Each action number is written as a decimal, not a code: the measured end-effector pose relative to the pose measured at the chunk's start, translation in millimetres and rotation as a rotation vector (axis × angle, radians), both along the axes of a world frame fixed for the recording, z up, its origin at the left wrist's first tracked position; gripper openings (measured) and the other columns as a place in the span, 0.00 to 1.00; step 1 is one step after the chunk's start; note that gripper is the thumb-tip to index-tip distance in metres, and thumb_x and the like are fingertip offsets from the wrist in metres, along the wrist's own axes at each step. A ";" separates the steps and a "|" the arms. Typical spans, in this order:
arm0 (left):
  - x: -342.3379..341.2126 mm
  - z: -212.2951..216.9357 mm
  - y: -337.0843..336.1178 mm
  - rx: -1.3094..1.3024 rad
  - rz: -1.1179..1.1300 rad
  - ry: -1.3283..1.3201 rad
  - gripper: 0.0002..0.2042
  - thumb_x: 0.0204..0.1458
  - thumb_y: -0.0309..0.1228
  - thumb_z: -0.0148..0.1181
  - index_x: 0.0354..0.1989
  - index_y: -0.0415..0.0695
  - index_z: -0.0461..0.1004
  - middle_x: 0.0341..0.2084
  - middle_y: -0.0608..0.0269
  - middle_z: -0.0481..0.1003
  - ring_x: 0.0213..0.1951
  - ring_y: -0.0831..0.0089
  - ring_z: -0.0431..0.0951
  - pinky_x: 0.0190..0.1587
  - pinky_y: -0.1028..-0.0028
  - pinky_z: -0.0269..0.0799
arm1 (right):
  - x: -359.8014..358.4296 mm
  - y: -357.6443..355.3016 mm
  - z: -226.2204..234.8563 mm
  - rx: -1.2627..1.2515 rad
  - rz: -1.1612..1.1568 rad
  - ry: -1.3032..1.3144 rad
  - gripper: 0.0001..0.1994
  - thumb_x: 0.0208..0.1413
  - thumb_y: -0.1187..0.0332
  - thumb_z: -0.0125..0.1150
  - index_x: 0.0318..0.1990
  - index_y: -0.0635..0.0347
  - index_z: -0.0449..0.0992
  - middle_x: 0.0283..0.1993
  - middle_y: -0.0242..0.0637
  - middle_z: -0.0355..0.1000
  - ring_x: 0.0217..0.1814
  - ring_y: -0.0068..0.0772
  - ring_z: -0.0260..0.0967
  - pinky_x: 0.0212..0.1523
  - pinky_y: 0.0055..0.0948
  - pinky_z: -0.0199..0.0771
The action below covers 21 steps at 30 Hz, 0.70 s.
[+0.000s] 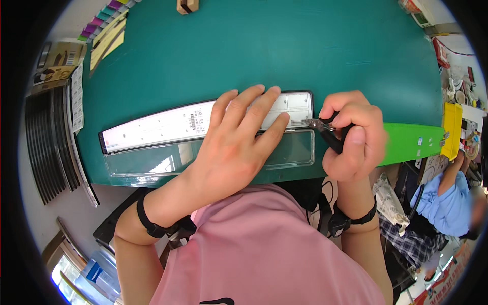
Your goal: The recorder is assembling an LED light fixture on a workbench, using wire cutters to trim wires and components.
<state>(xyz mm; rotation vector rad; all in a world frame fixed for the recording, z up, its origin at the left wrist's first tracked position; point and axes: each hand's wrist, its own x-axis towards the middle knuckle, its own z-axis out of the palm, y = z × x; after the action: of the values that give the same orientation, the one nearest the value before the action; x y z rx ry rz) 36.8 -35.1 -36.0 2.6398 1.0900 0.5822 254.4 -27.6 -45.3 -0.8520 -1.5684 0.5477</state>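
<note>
My left hand (231, 140) lies spread on a long white printed sheet or panel (152, 129), which sits in a shallow black-rimmed case (312, 99). A clear plastic lid (300, 147) is folded out along the case's near side. In my closed right hand (363, 134) is a pair of black-handled pliers (331, 138). The pliers' jaws are at the right end of the case, by several thin metal wires or pins (300, 122) next to my left fingertips. Whether the jaws grip those pieces I cannot make out.
The case rests on a green tabletop (254, 46). A bright green panel (412, 142) and a yellow bin (451, 127) are at the right. A small cardboard box (187, 6) is at the far edge. Dark strips (48, 142) stand at the left. Another person (450, 198) sits at the right.
</note>
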 end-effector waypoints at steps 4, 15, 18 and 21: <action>-1.8 -0.2 -0.4 -0.001 -0.008 -0.007 0.24 0.46 0.19 0.63 0.56 0.39 0.79 0.64 0.43 0.71 0.64 0.46 0.71 0.64 0.46 0.66 | 0.3 -0.8 -4.5 -0.010 -0.020 0.024 0.09 0.65 0.75 0.46 0.36 0.70 0.73 0.29 0.45 0.73 0.31 0.36 0.75 0.31 0.31 0.74; -26.0 52.6 31.7 -0.237 0.130 -0.193 0.12 0.56 0.23 0.67 0.48 0.37 0.79 0.54 0.49 0.78 0.55 0.50 0.77 0.57 0.58 0.73 | 20.3 2.6 -4.7 -0.144 -0.200 0.388 0.21 0.70 0.53 0.39 0.43 0.66 0.69 0.35 0.52 0.74 0.30 0.28 0.64 0.30 0.25 0.63; -51.3 76.5 61.3 -0.391 0.307 -0.088 0.07 0.60 0.25 0.65 0.45 0.38 0.80 0.42 0.55 0.83 0.42 0.60 0.82 0.41 0.64 0.76 | 24.5 5.3 -12.8 -0.104 -0.182 0.463 0.21 0.70 0.55 0.38 0.45 0.68 0.70 0.37 0.55 0.75 0.34 0.37 0.69 0.35 0.32 0.69; -92.3 76.0 68.0 -0.415 0.439 -0.043 0.07 0.60 0.26 0.65 0.44 0.39 0.80 0.40 0.57 0.83 0.39 0.64 0.82 0.39 0.65 0.75 | 33.8 -2.7 -12.7 -0.178 -0.147 0.556 0.21 0.70 0.55 0.39 0.45 0.68 0.70 0.37 0.55 0.75 0.35 0.40 0.69 0.38 0.35 0.72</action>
<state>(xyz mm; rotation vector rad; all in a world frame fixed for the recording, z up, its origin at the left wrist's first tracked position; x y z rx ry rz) -55.5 32.9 39.9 2.0382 1.5930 0.4256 288.2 -30.3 -58.0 -0.8489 -0.9537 0.7497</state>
